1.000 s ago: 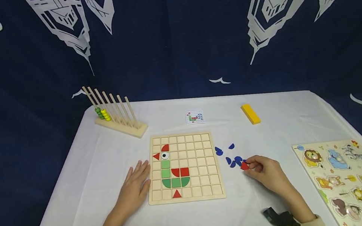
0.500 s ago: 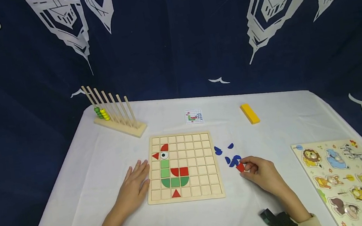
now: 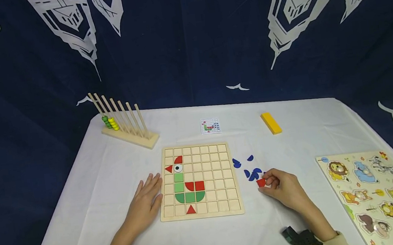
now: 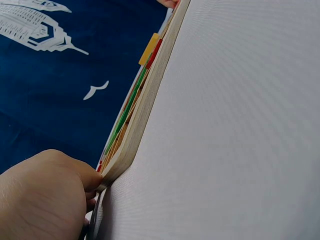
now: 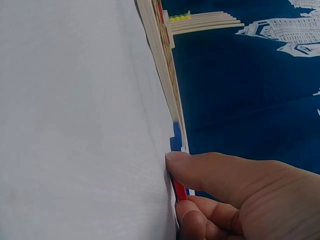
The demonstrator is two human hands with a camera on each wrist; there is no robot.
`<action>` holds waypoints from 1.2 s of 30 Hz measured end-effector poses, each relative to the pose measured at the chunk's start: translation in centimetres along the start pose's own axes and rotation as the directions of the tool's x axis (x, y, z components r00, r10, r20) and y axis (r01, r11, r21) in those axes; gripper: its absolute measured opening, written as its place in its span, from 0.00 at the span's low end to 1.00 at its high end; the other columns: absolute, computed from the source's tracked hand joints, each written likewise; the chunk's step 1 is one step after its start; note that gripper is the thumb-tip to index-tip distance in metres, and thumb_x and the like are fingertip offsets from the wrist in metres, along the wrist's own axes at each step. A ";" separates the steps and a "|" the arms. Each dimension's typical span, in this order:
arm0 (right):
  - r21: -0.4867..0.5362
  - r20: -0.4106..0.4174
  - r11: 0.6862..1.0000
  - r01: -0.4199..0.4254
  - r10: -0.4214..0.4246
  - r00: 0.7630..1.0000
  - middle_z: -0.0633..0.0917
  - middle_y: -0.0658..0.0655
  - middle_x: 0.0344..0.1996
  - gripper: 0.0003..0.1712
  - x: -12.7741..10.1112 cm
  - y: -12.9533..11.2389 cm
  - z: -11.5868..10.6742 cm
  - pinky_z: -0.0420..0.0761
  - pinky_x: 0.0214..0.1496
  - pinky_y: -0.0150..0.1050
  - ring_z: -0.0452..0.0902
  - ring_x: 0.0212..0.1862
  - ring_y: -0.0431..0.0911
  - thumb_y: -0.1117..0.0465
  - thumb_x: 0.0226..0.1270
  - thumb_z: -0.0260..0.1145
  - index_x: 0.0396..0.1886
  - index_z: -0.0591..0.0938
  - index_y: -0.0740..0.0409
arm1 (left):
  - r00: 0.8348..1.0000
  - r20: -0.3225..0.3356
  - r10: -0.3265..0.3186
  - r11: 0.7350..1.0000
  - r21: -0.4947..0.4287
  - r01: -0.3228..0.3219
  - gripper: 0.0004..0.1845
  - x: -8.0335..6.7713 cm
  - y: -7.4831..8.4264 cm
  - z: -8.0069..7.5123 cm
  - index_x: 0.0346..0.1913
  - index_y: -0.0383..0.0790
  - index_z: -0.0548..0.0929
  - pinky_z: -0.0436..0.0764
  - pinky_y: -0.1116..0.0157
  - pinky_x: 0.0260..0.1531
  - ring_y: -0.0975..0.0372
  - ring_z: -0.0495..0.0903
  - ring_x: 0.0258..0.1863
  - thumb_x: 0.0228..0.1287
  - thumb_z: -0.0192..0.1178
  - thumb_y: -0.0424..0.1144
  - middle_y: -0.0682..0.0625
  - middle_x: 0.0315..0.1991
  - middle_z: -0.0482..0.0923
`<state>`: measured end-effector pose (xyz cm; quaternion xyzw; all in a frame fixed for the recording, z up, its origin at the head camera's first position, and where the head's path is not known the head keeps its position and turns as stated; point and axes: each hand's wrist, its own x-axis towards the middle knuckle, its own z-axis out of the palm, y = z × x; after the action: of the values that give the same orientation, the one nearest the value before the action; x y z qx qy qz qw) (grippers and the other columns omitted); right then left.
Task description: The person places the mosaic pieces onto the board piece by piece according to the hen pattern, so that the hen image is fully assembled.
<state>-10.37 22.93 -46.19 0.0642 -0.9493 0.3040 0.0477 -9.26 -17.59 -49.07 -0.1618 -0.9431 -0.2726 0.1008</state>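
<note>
Head view: the right hand [image 3: 285,188] pinches a small red tile [image 3: 261,183] low over the worktop [image 3: 92,200], just right of the grid board [image 3: 221,176]; its orientation is hard to read. The left hand [image 3: 146,202] lies flat, fingers straight, at the board's left edge. Right wrist view: thumb and fingers [image 5: 220,172] clamp the tile edge-on, mostly hidden.

Beside the pale wooden grid board [image 3: 199,182] (red, green tiles set in it) lie navy-blue pieces [image 3: 248,168], a red tile [image 3: 261,182].
</note>
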 end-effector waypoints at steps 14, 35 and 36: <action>0.008 -0.011 1.000 0.015 -0.015 1.000 0.74 0.47 0.17 0.17 0.0 0.1 0.3 0.67 0.20 0.27 0.66 0.20 0.36 0.60 0.37 0.76 0.27 0.78 0.56 | 1.000 0.007 -0.002 1.000 -0.001 0.002 0.24 0.0 0.1 -0.1 0.60 0.34 0.68 0.48 0.50 0.64 0.55 0.54 0.66 0.59 0.53 0.36 0.47 0.64 0.61; -0.025 -0.006 0.998 0.059 -0.059 0.998 0.73 0.47 0.19 0.17 0.1 -0.1 0.3 0.66 0.20 0.27 0.66 0.21 0.38 0.60 0.39 0.75 0.32 0.80 0.54 | 1.000 0.015 -0.004 1.000 0.000 0.004 0.24 0.1 0.2 -0.2 0.60 0.34 0.68 0.48 0.50 0.64 0.54 0.54 0.66 0.59 0.53 0.35 0.47 0.64 0.61; -0.024 -0.013 0.997 0.071 -0.071 0.997 0.73 0.47 0.19 0.16 0.1 -0.1 0.3 0.66 0.20 0.27 0.66 0.21 0.38 0.60 0.39 0.75 0.31 0.81 0.54 | 1.000 0.017 -0.004 1.000 0.003 0.004 0.24 0.1 0.2 -0.2 0.60 0.35 0.68 0.48 0.50 0.64 0.54 0.54 0.66 0.59 0.53 0.35 0.47 0.64 0.60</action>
<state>-10.46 22.70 -46.37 0.0952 -0.9497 0.2912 0.0658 -9.23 -17.55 -48.80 -0.1622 -0.9445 -0.2702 0.0926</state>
